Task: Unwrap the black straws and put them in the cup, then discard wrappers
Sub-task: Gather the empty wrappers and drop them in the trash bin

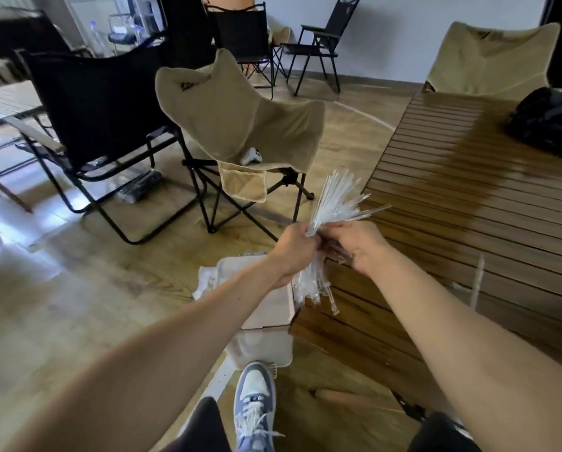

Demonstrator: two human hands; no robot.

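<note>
Indoor room set up as camping-style lounge: wood-pattern floor point(77, 305), white wall point(403, 34), folding black camp chairs point(97, 106), beige butterfly chairs point(237, 115), slatted wooden roll-top table point(469, 203), small white bin point(266, 308) on floor beside table.

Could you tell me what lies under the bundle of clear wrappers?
Under the bundle of clear wrappers, gripped by the left hand and right hand, stands a white bin. Its inside is partly hidden by the arm.
</note>
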